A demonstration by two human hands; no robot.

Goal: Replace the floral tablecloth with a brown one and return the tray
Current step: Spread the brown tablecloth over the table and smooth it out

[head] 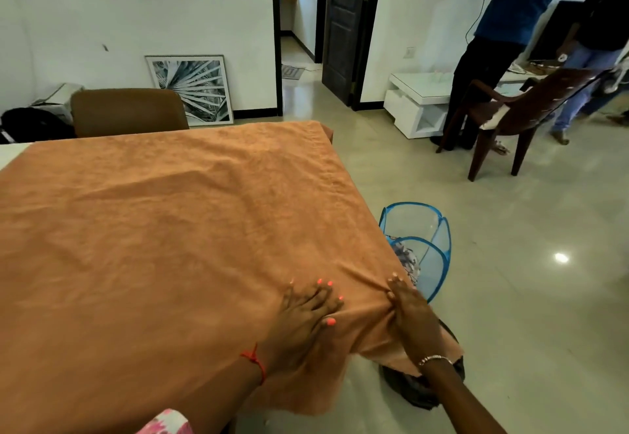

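A brown tablecloth [163,229] lies spread over the table, wrinkled, with its near right corner hanging over the edge. My left hand [306,318] rests flat on the cloth near that corner, fingers spread. My right hand [410,311] lies at the table's right edge, its fingers pinching a fold of the cloth. A patterned cloth [406,260], apparently the floral one, sits inside the blue mesh basket [425,229] on the floor beside the table. No tray is in view.
A brown chair back [127,111] stands at the table's far side, a framed print [194,89] leans on the wall. Two people stand at the right by a wooden chair [531,113] and a white low table [418,106]. A dark object [415,389] lies on the floor under the corner.
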